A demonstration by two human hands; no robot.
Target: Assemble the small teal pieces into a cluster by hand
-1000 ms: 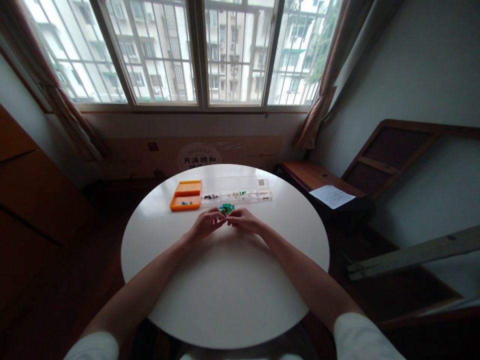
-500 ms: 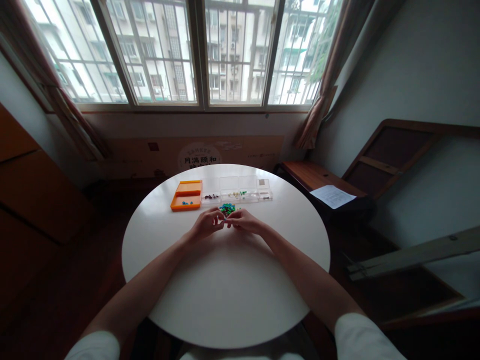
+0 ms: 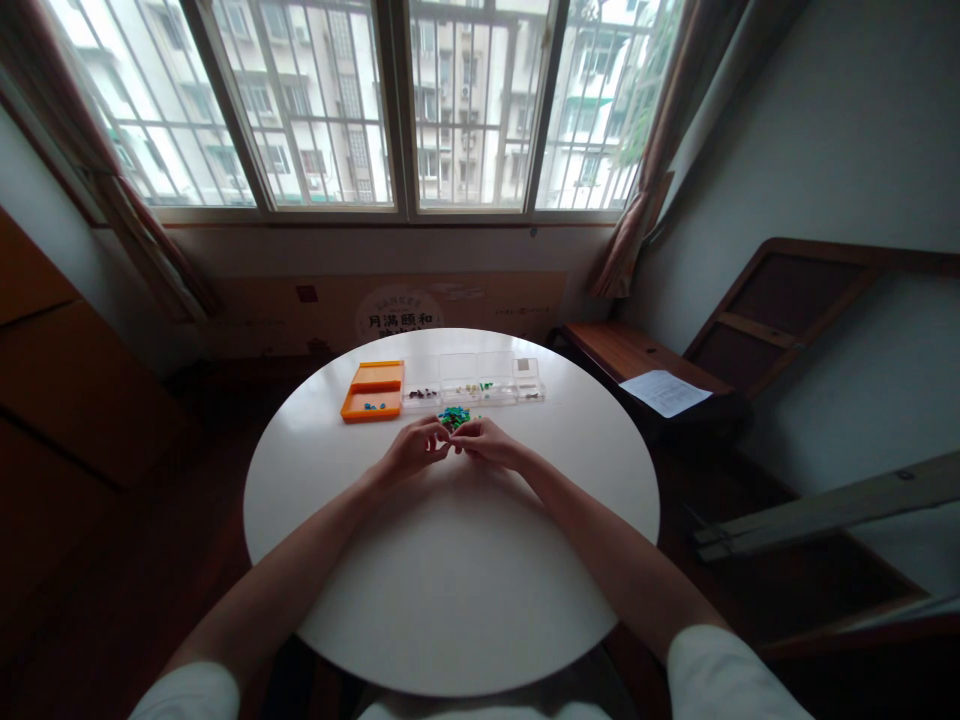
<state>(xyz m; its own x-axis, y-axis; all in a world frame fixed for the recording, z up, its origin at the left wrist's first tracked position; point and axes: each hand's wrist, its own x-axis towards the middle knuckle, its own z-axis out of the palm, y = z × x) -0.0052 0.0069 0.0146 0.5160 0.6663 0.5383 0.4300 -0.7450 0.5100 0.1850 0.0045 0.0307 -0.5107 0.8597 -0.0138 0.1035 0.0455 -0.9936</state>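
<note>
On the white round table point(image 3: 450, 580), a small pile of blue, green and dark pieces point(image 3: 454, 417) lies just beyond my fingers. My left hand point(image 3: 417, 444) and my right hand point(image 3: 486, 441) meet at the near side of this pile, fingertips pinched together. Whatever is between them is too small to make out. Behind my left hand stands an open orange box point(image 3: 373, 391) with a few blue pieces in its near half. Beside it, clear plastic boxes point(image 3: 458, 379) with raised lids hold small dark, cream and green pieces in separate compartments.
A wooden bench point(image 3: 637, 352) with a printed paper sheet point(image 3: 665, 393) stands to the right beyond the table. A long printed carton point(image 3: 465, 300) leans under the barred window. Curtains hang on both sides.
Both hands stay in almost the same place at the pile; only the fingertips have shifted very slightly.
</note>
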